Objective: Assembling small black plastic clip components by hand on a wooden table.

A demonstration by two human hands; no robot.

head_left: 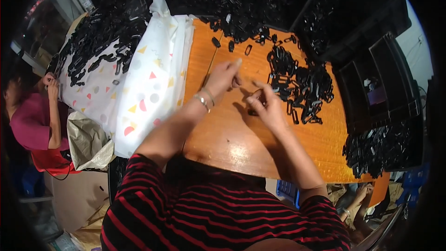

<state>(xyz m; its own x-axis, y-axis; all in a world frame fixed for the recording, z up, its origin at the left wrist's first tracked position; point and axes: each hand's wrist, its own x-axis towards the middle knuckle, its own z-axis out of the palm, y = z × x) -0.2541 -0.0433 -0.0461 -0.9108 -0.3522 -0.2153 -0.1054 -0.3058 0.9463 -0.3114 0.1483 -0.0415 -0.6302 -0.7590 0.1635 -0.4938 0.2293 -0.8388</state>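
My left hand (pixel 225 77), with a bracelet at its wrist, is raised over the orange-brown tabletop (pixel 223 139). Its fingers are drawn together and slightly blurred; whatever lies between them is hidden. Just to its right, my right hand (pixel 266 106) has its fingers curled, with a small black plastic part (pixel 252 111) showing under them. The two hands are close but apart. Nearest my right hand is a loose pile of small black oblong plastic parts (pixel 302 81), several of them frame-shaped. A few single black parts (pixel 248 49) lie beyond my left hand.
A big heap of black parts (pixel 237 9) covers the table's far side. White patterned sheeting (pixel 148 93) lies left, with more black parts (pixel 107 46) behind it. At right stands a black bin (pixel 371 88) above more parts (pixel 376 151). A co-worker (pixel 35 118) sits left; another person's hand (pixel 360 194) shows lower right.
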